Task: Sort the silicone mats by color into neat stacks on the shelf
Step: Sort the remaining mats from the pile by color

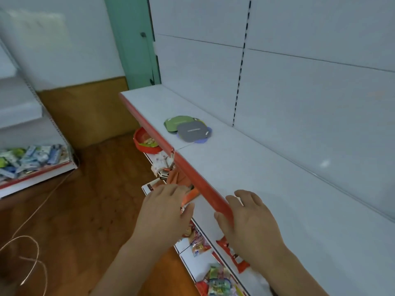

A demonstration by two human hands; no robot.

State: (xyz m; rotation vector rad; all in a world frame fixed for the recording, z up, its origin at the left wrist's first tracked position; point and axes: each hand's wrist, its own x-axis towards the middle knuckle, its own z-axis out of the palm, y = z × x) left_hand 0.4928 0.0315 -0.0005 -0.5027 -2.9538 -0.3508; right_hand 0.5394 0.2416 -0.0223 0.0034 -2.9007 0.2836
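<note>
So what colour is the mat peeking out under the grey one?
Purple mat, seen from the head view.

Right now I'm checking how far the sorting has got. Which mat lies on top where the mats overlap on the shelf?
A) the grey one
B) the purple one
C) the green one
A: the grey mat covers part of the green mat, and only the purple mat's edges peek out beneath it.
</note>
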